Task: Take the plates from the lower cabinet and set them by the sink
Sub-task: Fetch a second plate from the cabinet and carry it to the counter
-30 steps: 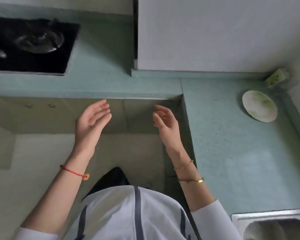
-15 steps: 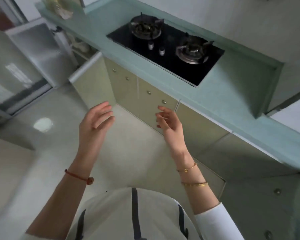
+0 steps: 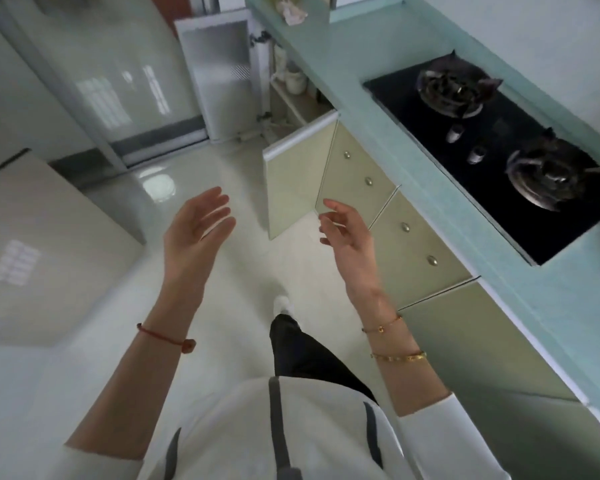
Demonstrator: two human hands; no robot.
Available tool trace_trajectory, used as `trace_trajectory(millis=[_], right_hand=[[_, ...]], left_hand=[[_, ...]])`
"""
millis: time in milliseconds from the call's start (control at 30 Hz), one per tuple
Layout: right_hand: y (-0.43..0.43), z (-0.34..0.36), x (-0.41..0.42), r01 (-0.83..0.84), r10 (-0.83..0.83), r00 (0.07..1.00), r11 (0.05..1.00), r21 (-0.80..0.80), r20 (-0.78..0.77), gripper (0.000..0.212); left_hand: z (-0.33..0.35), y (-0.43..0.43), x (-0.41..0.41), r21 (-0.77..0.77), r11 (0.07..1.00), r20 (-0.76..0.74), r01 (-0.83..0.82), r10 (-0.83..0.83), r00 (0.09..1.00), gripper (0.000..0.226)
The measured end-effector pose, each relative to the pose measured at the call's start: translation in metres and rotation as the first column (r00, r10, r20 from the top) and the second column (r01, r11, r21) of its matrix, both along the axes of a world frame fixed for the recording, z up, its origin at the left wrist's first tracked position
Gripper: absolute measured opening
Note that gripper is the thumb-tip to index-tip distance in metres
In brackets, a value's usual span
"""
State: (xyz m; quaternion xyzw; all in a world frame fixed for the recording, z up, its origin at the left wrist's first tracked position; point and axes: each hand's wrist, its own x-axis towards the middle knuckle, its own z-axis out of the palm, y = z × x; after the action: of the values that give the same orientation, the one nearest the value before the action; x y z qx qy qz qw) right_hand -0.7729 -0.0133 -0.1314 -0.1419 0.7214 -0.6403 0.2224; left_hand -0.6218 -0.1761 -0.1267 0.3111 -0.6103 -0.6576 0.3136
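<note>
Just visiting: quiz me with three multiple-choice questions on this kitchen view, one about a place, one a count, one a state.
1. The hob sits: A on the floor; B in the counter on the person's right; C on the person's left.
2. Burners on it: A one; B four; C two.
3. The left hand and right hand are: A open and empty; B gripping plates; C pulling a door.
Answers: B, set in the counter at right; C, two rings show; A, fingers relaxed, nothing held.
</note>
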Motion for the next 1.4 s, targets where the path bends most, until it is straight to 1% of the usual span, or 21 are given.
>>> trace_trajectory(millis=[300,467,600,733,800,933,1033,1100,1233,1400], right_hand=[[-0.149,0.001,-0.095,-0.080,0.080,0.997,0.997,-0.007,-0.002,0.027],[-0.229,0.008,-0.147,-0.081,0.081,0.996,0.997,-0.011,-0.022,0.027],[-0.286,0.007,-0.178,-0.086,0.086,0.996,0.996,0.013,-0.036,0.028],[-0.331,-0.002,-0.200,-0.053,0.053,0.998,0.998,0.026,-0.012,0.030],[-0.354,-0.007,-0.210,-0.010,0.010,1.000,0.999,0.039,-0.005,0.030],[-0.401,-0.018,-0.225,0.122,-0.122,0.992,0.991,0.053,0.005,0.030],[-0.440,-0.023,-0.232,0.254,-0.254,0.967,0.966,0.046,0.001,0.028],[-0.463,-0.024,-0.233,0.331,-0.331,0.943,0.943,0.036,0.008,0.029],[-0.506,-0.029,-0.234,0.491,-0.492,0.870,0.871,0.026,0.029,0.028],[-0.537,-0.035,-0.237,0.645,-0.649,0.758,0.761,0.068,0.063,0.026]], left_hand=[[0.014,-0.131,-0.073,-0.038,0.996,0.023,-0.079,0.080,0.997,0.041],[0.025,-0.198,-0.116,-0.058,0.993,0.027,-0.106,0.108,0.994,0.040],[0.026,-0.253,-0.147,-0.058,0.993,0.020,-0.105,0.106,0.994,0.039],[0.017,-0.309,-0.178,-0.055,0.996,0.020,-0.064,0.065,0.998,0.039],[0.011,-0.341,-0.196,-0.050,0.999,0.030,-0.014,0.016,0.999,0.040],[0.003,-0.416,-0.236,-0.045,0.989,0.033,0.138,-0.137,0.990,0.041],[0.000,-0.473,-0.271,-0.048,0.963,0.035,0.264,-0.263,0.964,0.040],[0.001,-0.503,-0.289,-0.067,0.948,0.043,0.311,-0.309,0.950,0.039],[0.000,-0.560,-0.324,-0.067,0.867,0.066,0.495,-0.491,0.869,0.040],[-0.008,-0.602,-0.375,-0.021,0.775,0.083,0.631,-0.628,0.774,0.045]])
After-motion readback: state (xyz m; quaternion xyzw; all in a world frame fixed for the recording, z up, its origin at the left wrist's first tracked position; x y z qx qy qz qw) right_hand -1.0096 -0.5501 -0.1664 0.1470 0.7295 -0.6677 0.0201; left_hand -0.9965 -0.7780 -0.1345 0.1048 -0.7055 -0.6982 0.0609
